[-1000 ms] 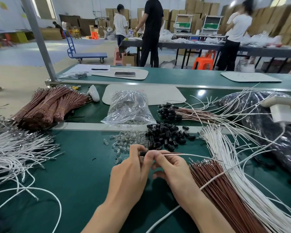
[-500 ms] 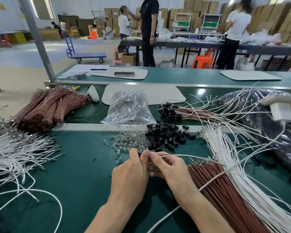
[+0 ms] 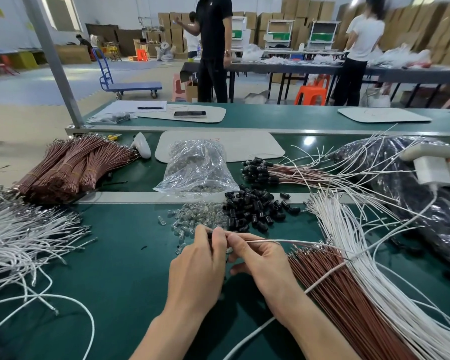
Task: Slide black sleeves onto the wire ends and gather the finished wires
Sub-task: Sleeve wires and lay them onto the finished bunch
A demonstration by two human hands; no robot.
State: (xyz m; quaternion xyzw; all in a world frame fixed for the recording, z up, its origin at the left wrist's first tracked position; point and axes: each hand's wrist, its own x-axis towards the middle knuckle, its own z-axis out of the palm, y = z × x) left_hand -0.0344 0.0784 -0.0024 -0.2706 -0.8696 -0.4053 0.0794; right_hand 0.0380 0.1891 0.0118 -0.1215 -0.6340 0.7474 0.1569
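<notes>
My left hand (image 3: 202,266) pinches a small black sleeve (image 3: 210,235) at its fingertips. My right hand (image 3: 257,258) pinches a thin white wire (image 3: 283,241) whose end meets that sleeve. Just beyond the hands lies a pile of loose black sleeves (image 3: 255,209). Farther back, a bunch of finished wires with black sleeves (image 3: 260,171) lies on the green table (image 3: 120,268). Brown wires (image 3: 343,294) and white wires (image 3: 361,255) fan out at the right.
A heap of clear small bulbs (image 3: 195,216) sits left of the sleeves, with a clear plastic bag (image 3: 195,167) behind it. Bundled brown wires (image 3: 70,165) and loose white wires (image 3: 24,235) fill the left. A dark plastic bag (image 3: 413,193) lies right. People stand beyond the far table.
Both hands have stayed together at the same spot, working the wire end at the sleeve. A person in black behind the far table has stepped to the right.
</notes>
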